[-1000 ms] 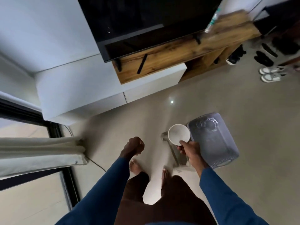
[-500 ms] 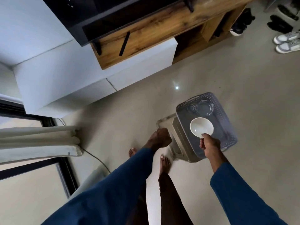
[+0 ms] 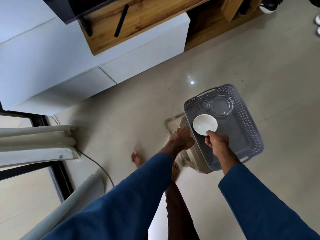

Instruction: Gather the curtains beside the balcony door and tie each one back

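A cream curtain (image 3: 34, 141) hangs in folds at the left, its hem near the floor beside the black-framed balcony door (image 3: 57, 177). My right hand (image 3: 217, 144) pinches the rim of a small white bowl (image 3: 204, 124) just above a grey perforated tray (image 3: 249, 129). My left hand (image 3: 181, 138) is curled in a fist beside the tray's left edge and holds nothing that I can see. Both hands are far to the right of the curtain.
The tray rests on a pale stool (image 3: 188, 156) and holds clear glass dishes (image 3: 216, 105). A white cabinet (image 3: 72, 70) and a wooden TV unit (image 3: 155, 18) stand behind. A dark cable (image 3: 102, 168) runs over the tiled floor. Shoes (image 3: 317, 23) lie at the far right.
My right hand has carried the white bowl rightward and down over the tray. My left hand has moved right to the tray's edge. My view has tilted down toward the stool.
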`<act>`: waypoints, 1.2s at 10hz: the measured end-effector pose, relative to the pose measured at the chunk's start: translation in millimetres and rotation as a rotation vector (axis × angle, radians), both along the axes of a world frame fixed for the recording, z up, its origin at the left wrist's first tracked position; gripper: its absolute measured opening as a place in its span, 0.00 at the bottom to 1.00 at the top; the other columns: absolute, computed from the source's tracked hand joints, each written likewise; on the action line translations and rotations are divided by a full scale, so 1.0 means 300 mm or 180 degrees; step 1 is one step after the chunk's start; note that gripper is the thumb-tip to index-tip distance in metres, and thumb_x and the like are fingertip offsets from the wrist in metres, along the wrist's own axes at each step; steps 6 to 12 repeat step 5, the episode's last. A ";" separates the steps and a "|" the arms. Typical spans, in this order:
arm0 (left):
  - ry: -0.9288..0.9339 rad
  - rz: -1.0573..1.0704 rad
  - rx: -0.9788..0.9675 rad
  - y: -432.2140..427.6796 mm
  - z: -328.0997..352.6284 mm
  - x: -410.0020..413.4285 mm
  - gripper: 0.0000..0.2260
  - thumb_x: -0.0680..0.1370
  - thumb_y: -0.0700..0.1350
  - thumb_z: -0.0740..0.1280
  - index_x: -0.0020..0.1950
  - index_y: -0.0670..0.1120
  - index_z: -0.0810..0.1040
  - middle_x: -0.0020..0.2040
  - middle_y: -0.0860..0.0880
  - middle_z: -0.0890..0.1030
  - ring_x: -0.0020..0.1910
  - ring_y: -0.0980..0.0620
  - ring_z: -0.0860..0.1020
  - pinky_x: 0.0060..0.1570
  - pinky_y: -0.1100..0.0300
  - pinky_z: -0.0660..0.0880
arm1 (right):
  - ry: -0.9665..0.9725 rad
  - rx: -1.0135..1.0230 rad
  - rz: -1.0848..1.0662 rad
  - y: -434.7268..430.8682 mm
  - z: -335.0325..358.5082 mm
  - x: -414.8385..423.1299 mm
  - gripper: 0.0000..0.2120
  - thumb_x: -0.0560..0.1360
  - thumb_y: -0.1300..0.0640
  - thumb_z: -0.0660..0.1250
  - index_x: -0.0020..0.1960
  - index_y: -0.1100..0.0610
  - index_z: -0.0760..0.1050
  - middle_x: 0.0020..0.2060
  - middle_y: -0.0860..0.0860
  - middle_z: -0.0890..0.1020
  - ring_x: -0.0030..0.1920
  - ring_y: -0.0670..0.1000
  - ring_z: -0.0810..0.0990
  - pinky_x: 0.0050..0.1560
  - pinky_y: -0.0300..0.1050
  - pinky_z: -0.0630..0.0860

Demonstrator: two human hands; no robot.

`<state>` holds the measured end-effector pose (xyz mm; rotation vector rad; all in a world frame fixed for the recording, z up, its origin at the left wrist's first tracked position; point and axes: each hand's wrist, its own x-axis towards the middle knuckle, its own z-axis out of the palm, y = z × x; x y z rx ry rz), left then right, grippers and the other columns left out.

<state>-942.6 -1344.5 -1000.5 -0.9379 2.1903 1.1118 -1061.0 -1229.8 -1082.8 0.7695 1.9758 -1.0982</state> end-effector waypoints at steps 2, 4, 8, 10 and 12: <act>0.0107 0.0139 0.0152 0.008 -0.009 -0.012 0.17 0.78 0.40 0.63 0.66 0.36 0.70 0.60 0.36 0.78 0.60 0.36 0.78 0.51 0.48 0.76 | -0.0078 -0.0052 0.0179 0.002 -0.025 -0.015 0.17 0.76 0.66 0.72 0.63 0.69 0.76 0.46 0.62 0.84 0.30 0.49 0.82 0.24 0.39 0.77; 0.0023 0.0249 0.0290 0.018 0.002 0.014 0.24 0.77 0.39 0.63 0.73 0.40 0.66 0.63 0.37 0.78 0.61 0.38 0.78 0.50 0.50 0.77 | -0.0139 -0.0299 -0.0045 0.016 -0.002 0.020 0.15 0.78 0.60 0.69 0.61 0.68 0.77 0.48 0.64 0.86 0.37 0.53 0.86 0.33 0.43 0.82; -0.0021 0.0289 0.0278 0.015 0.020 0.034 0.21 0.78 0.39 0.62 0.72 0.40 0.69 0.64 0.38 0.79 0.62 0.39 0.78 0.57 0.47 0.78 | -0.0157 -0.0284 -0.0046 0.014 0.037 0.068 0.10 0.79 0.59 0.67 0.55 0.66 0.78 0.45 0.61 0.86 0.38 0.53 0.85 0.35 0.42 0.82; -0.0021 0.0289 0.0278 0.015 0.020 0.034 0.21 0.78 0.39 0.62 0.72 0.40 0.69 0.64 0.38 0.79 0.62 0.39 0.78 0.57 0.47 0.78 | -0.0157 -0.0284 -0.0046 0.014 0.037 0.068 0.10 0.79 0.59 0.67 0.55 0.66 0.78 0.45 0.61 0.86 0.38 0.53 0.85 0.35 0.42 0.82; -0.0021 0.0289 0.0278 0.015 0.020 0.034 0.21 0.78 0.39 0.62 0.72 0.40 0.69 0.64 0.38 0.79 0.62 0.39 0.78 0.57 0.47 0.78 | -0.0157 -0.0284 -0.0046 0.014 0.037 0.068 0.10 0.79 0.59 0.67 0.55 0.66 0.78 0.45 0.61 0.86 0.38 0.53 0.85 0.35 0.42 0.82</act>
